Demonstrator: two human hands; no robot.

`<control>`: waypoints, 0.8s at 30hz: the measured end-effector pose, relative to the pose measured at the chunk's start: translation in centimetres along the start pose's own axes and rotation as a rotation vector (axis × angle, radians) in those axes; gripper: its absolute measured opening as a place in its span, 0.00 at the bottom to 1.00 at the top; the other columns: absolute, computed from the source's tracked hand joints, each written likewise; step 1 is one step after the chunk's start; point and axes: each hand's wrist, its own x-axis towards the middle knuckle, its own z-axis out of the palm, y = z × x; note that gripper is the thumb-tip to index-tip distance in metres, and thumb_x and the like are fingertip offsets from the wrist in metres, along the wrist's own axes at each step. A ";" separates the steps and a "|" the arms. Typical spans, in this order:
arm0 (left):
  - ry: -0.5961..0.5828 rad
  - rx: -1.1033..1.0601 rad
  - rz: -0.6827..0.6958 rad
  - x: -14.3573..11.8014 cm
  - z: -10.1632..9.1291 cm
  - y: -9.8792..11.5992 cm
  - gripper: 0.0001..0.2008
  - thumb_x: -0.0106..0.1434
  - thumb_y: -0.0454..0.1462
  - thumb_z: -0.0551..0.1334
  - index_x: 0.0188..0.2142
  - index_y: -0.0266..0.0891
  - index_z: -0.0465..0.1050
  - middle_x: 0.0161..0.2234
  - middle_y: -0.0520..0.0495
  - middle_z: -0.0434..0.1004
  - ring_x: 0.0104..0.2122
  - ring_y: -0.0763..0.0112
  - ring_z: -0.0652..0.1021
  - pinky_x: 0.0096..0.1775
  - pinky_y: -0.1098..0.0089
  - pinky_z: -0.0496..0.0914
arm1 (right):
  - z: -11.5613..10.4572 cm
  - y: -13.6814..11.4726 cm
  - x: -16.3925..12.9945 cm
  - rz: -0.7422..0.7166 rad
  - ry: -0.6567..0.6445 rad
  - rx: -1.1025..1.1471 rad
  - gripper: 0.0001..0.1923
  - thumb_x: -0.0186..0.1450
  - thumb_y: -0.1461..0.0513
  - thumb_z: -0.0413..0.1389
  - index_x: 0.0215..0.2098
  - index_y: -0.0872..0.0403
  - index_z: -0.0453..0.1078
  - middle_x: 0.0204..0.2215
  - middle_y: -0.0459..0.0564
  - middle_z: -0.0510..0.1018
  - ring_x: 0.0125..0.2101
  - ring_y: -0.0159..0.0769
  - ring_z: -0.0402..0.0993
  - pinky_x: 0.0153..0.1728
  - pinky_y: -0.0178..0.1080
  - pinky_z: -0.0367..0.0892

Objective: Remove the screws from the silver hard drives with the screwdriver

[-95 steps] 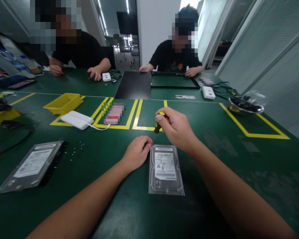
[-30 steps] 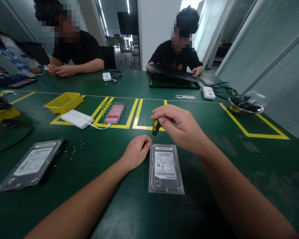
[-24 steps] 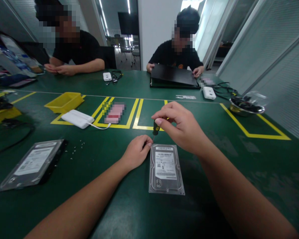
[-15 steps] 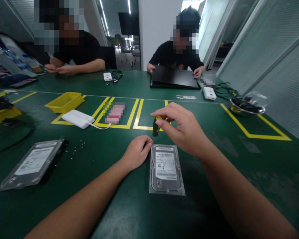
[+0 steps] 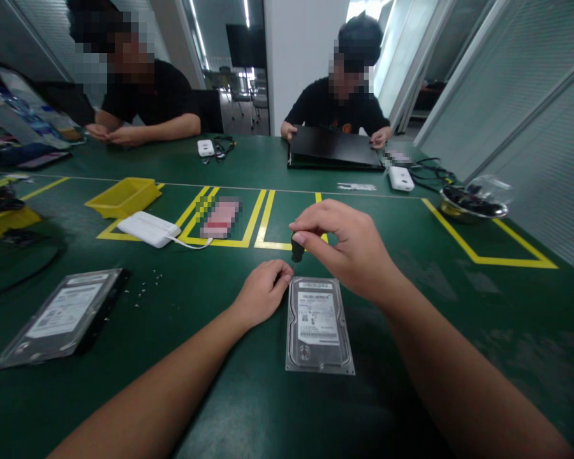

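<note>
A silver hard drive (image 5: 318, 325) with a white label lies flat on the green table (image 5: 411, 268) in front of me. My right hand (image 5: 347, 248) grips a small screwdriver (image 5: 297, 250) upright, its tip at the drive's far left corner; the fingers hide most of the handle. My left hand (image 5: 263, 292) rests on the table with its fingertips pressed against that same corner, holding the drive steady.
A second hard drive (image 5: 62, 319) lies at the left with several tiny screws (image 5: 146, 287) beside it. Farther back are a white power bank (image 5: 148, 228), a yellow bin (image 5: 123, 196) and a metal bowl (image 5: 473, 204). Two people sit across the table; one handles a black panel (image 5: 335, 148).
My right hand's fingers have shifted round the screwdriver handle and now cover its yellow end. The person opposite has laid the black panel down flat. The left hand and the drive stay put.
</note>
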 end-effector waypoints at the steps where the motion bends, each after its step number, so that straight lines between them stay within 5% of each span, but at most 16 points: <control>1: 0.001 0.000 0.000 0.0 0.0 0.0 0.05 0.66 0.33 0.55 0.33 0.40 0.67 0.33 0.50 0.74 0.36 0.65 0.73 0.39 0.66 0.64 | 0.0 0.1 0.0 0.001 0.014 -0.023 0.05 0.65 0.65 0.59 0.37 0.57 0.77 0.35 0.51 0.80 0.37 0.33 0.75 0.39 0.37 0.69; 24: 0.003 -0.001 0.016 -0.1 0.0 0.0 0.05 0.66 0.33 0.55 0.32 0.40 0.66 0.33 0.50 0.73 0.35 0.66 0.72 0.39 0.66 0.63 | 0.1 -0.1 -0.1 -0.034 0.021 -0.034 0.04 0.65 0.65 0.57 0.37 0.55 0.74 0.36 0.49 0.80 0.39 0.34 0.75 0.42 0.38 0.69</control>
